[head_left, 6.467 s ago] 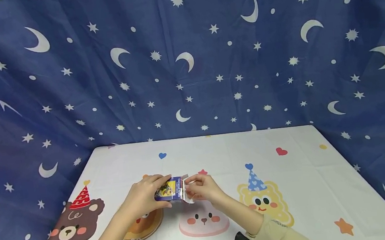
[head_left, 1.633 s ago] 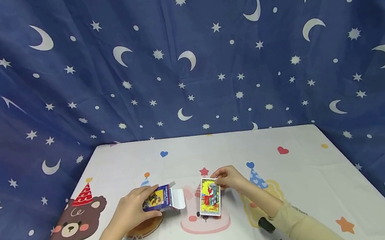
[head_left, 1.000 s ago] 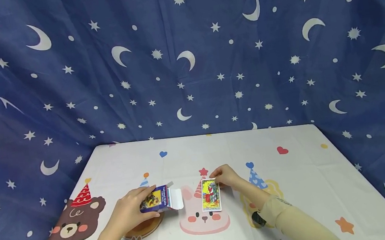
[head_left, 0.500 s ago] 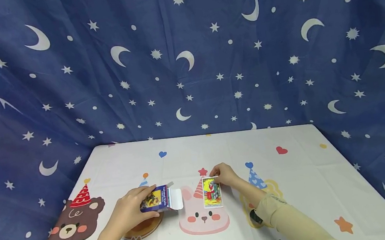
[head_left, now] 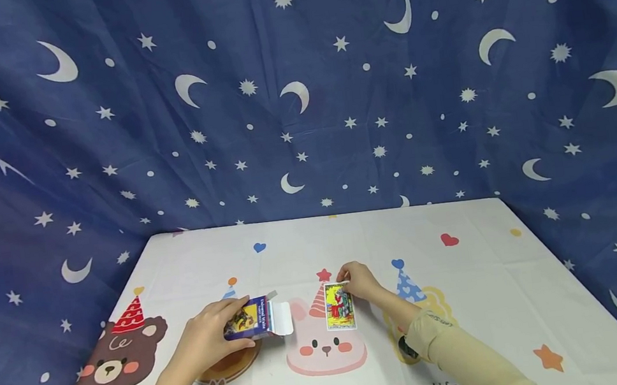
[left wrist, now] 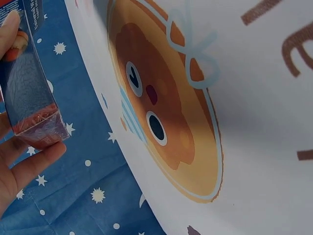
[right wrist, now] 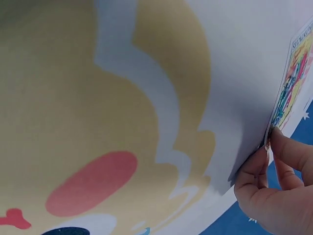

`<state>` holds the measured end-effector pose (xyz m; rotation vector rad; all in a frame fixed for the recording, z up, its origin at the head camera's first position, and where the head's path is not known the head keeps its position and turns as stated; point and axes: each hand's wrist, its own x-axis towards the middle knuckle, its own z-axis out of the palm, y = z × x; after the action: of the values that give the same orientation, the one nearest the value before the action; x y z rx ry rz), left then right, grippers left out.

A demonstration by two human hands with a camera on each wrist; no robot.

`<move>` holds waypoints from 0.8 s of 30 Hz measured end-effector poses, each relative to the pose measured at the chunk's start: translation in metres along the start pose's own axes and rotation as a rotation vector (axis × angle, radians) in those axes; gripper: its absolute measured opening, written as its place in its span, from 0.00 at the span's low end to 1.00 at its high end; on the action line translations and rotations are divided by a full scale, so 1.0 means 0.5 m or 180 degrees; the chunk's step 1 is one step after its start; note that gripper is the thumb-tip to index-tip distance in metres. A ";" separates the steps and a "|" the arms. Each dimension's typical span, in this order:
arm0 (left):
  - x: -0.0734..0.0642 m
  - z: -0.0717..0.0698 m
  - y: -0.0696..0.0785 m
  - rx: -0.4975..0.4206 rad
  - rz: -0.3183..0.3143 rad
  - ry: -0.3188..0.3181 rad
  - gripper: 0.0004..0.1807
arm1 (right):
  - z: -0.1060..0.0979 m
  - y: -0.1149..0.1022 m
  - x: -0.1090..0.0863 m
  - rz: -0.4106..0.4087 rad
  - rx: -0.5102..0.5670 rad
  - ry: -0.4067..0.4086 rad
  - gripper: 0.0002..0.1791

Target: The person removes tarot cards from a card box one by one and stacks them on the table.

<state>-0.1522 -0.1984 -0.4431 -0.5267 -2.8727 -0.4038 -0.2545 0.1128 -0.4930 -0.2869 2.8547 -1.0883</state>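
Note:
On the left, my left hand (head_left: 202,337) grips a blue tarot card box (head_left: 249,318) between thumb and fingers. The box's open end faces right, with a white flap (head_left: 282,319) folded out. Seen from the left wrist, the box's glossy side (left wrist: 29,83) and closed end show above the tabletop. My right hand (head_left: 361,281) pinches a colourful tarot card (head_left: 339,307) at its far right corner, picture side up, over the printed pink rabbit. In the right wrist view the card (right wrist: 293,81) looks thin and tilted, thumb and fingertip on its edge.
A white tablecloth (head_left: 310,250) with printed animals, hearts and lettering covers the table. Behind it and at both sides hangs a dark blue curtain (head_left: 340,169) with moons and stars. Dark wrist devices (head_left: 406,347) sit near the sleeves.
Earlier my right fingers were at the box's open end; since then the tarot card has come out to the right. It has lately shifted slightly away from me. The box has moved a little left.

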 end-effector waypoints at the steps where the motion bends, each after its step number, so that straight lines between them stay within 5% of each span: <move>1: 0.000 0.000 0.000 -0.0002 0.0000 0.0004 0.43 | 0.001 -0.001 0.001 0.0004 -0.0011 -0.0002 0.07; 14: 0.002 -0.005 -0.002 0.0002 0.0025 0.0026 0.43 | -0.001 0.004 0.013 -0.0127 -0.0124 -0.0121 0.05; 24: 0.005 -0.002 -0.003 0.0004 0.0027 0.0014 0.43 | 0.000 -0.006 0.008 0.0020 -0.0146 -0.0076 0.05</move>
<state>-0.1550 -0.1992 -0.4420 -0.5369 -2.8654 -0.4012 -0.2579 0.1097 -0.4910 -0.2916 2.8605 -1.0124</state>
